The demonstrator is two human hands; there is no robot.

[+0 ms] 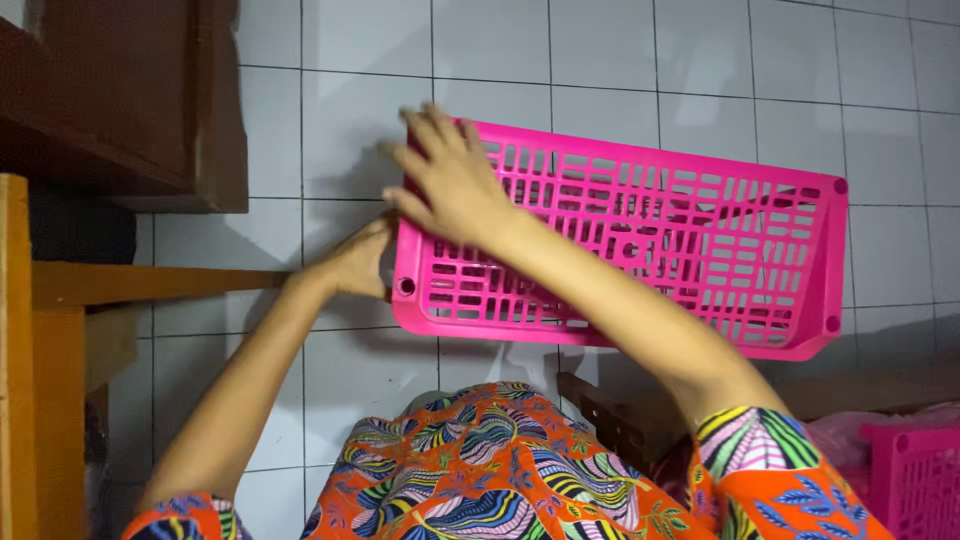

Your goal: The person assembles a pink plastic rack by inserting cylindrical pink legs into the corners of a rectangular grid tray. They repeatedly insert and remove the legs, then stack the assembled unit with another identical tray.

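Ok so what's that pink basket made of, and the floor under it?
The pink basket looks like moulded plastic, smooth and slightly glossy, with slotted walls in one uniform colour. The floor appears to be glazed ceramic tile: pale grey squares with dark grout lines.

- The pink tray (640,240) is moulded plastic, smooth with a faint sheen, its walls cut into slotted lattice.
- The floor (620,60) under the tray is pale glazed tile, smooth and lightly glossy, with thin dark grout lines.
- Left of the tray, the wooden frame (60,300) is orange-brown timber, matt, with visible grain.
- Above that frame, the dark cabinet (150,90) is brown wood, duller and darker.
- Below the tray, the garment (500,470) is soft printed cloth, matt, orange with a leaf pattern.
- At the tray's lower right, a second pink basket (915,480) is the same slotted plastic.
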